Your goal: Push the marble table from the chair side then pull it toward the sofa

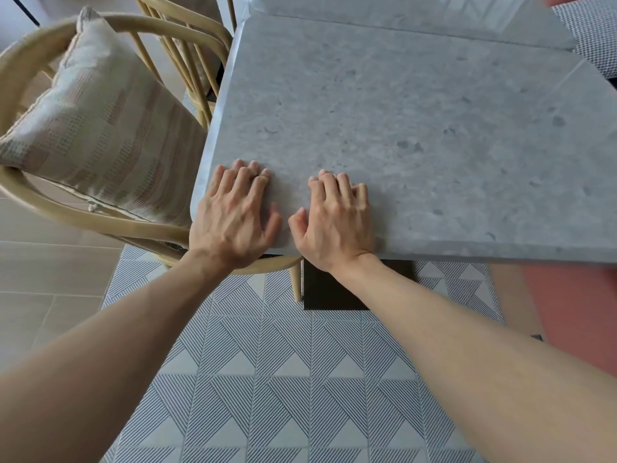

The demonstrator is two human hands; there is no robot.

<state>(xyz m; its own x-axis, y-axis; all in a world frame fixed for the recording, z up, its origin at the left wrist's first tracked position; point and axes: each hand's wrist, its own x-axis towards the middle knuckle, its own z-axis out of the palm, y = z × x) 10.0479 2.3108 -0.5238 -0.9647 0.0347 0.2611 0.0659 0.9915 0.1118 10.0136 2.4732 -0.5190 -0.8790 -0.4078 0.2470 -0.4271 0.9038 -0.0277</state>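
Both hands lie palm-down on the marble table [400, 111] at its near edge: the left hand [233, 215] by the near-left corner, the right hand [337, 222] just beside it. Fingers are straight and close together, thumbs at the rim. Left of the fingers stands a wooden chair [30, 61] holding a cushion [100, 128] (striped, leaning upright).

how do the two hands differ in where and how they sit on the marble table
The left hand lies at the marble table's rounded near corner, beside the chair; the right hand lies further in along the near edge. The left hand's fingers look straighter and angle right; the right hand's fingers bend at the knuckles. Both rest palm down on the top, thumbs pointing toward each other.
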